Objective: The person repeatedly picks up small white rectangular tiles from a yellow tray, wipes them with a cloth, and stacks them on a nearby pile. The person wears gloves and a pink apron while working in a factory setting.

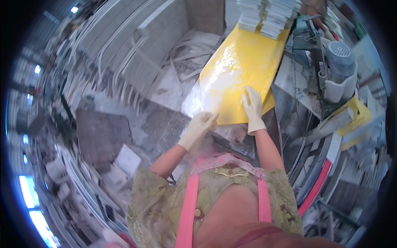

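Gripping the near-left corner of one yellow sheet point(248, 66) with the left hand point(214, 119); resting the right hand point(253, 108) open-fingered near its right edge. Underneath, a dark, dirty desk point(271, 128). Beyond, hemmed by grey slabs point(124, 49) leftward and one motor point(341, 58) rightward, with sliding room up to two white stacks point(275, 20).

bright window openings point(28, 192), lower left | small bright lights point(74, 9), upper left | blurred, ribbed grey wall point(20, 76), far left
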